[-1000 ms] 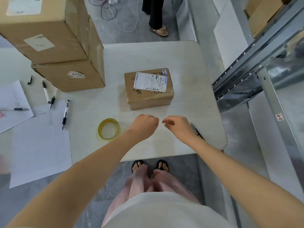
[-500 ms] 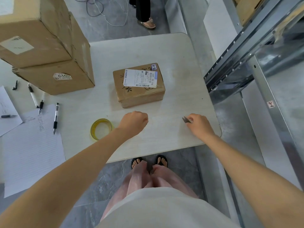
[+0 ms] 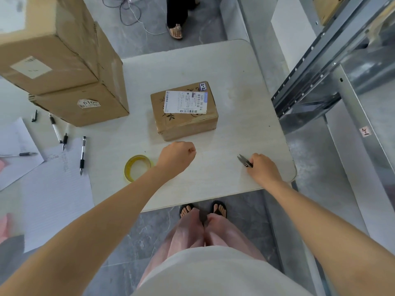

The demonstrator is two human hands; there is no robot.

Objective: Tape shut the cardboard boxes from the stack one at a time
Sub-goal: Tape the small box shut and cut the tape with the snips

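Currently, with the right hand (image 3: 264,168) gripping the snips (image 3: 245,161) on the tabletop (image 3: 235,77) and the left hand (image 3: 176,155) clenched (nothing visible inside), carry the snips blades-forward toward the tape roll (image 3: 137,167).

1. A pale, round-cornered worktop (image 3: 235,67) stands on a grey marbled tile floor (image 3: 132,242).
2. A galvanised metal shelving rack (image 3: 316,82) rises at the right.
3. Tangled cables (image 3: 128,11) lie on the floor beyond the worktop's far edge.
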